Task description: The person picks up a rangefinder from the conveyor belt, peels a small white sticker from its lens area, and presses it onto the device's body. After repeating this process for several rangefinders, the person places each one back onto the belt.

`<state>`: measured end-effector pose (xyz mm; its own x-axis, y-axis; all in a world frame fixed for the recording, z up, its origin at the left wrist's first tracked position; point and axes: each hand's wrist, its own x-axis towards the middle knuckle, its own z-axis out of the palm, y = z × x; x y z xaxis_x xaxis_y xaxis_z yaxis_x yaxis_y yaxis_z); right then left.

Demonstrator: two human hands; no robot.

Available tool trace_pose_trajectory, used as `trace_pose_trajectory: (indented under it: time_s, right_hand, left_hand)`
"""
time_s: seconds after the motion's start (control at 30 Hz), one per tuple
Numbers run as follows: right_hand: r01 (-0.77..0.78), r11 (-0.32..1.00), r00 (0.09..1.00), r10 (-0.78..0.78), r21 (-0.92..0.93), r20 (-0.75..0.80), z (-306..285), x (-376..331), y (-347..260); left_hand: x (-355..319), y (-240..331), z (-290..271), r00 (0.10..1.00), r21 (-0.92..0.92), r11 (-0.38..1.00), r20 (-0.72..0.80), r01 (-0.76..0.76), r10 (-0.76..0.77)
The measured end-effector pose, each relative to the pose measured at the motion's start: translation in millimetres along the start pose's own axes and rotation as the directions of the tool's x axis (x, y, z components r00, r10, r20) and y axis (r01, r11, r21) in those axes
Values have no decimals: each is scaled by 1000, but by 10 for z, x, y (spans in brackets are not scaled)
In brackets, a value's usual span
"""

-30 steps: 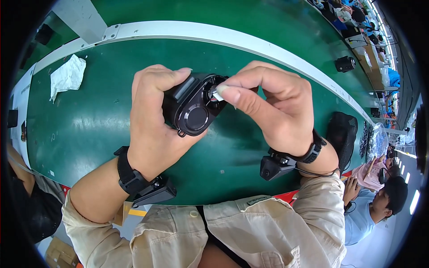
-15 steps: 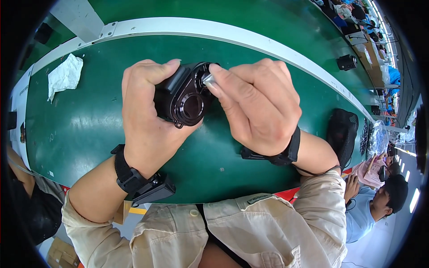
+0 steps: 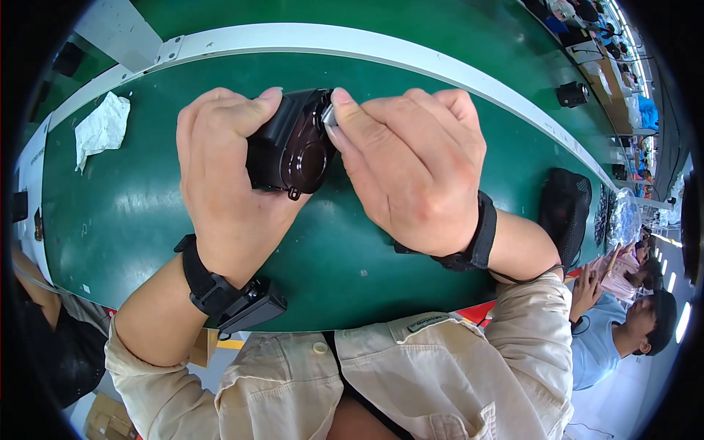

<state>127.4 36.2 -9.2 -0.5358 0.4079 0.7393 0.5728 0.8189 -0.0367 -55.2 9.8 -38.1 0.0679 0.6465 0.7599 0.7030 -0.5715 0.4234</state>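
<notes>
Above the green tabletop (image 3: 139,227), my left hand (image 3: 220,158) is wrapped round a black device (image 3: 306,150) with a glossy dark front, a round lens-like ring and a small loop at its lower end. My right hand (image 3: 422,165) pinches a small silvery-white piece (image 3: 330,116) between thumb and forefinger, pressed to the upper edge of the glossy front. Whether that piece is cloth or foil I cannot tell. The fingertips hide the spot it touches. The device is tilted, its front facing right.
A crumpled white cloth (image 3: 101,133) lies at the far left. A white rail (image 3: 315,38) crosses the back of the table. To the right are a black mesh pouch (image 3: 565,209) and clear plastic bags (image 3: 625,216). Another black device (image 3: 572,94) stands beyond the rail. A person (image 3: 605,341) sits at right.
Both hands and the device have shifted slightly left and up. The device has turned, so its glossy front shows more narrowly. My right hand still pinches the silvery-white piece.
</notes>
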Motion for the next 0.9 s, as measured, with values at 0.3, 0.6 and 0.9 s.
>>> trace_pose_trajectory:
  time_s: [0.3,0.6,0.9]
  right_hand:
    - [3,1000,999,-3,-2,53,8,-36,-35]
    - [-74,996,997,72,58,39,-2,-17,-13]
    - [-31,999,994,33,29,-104,1,4,44]
  left_hand:
    - [-58,12,13,993,-64,991,45,116,-113]
    - [-31,10,-7,992,-79,989,52,123,-119]
    - [-39,3,-4,993,-86,990,20,115,-113]
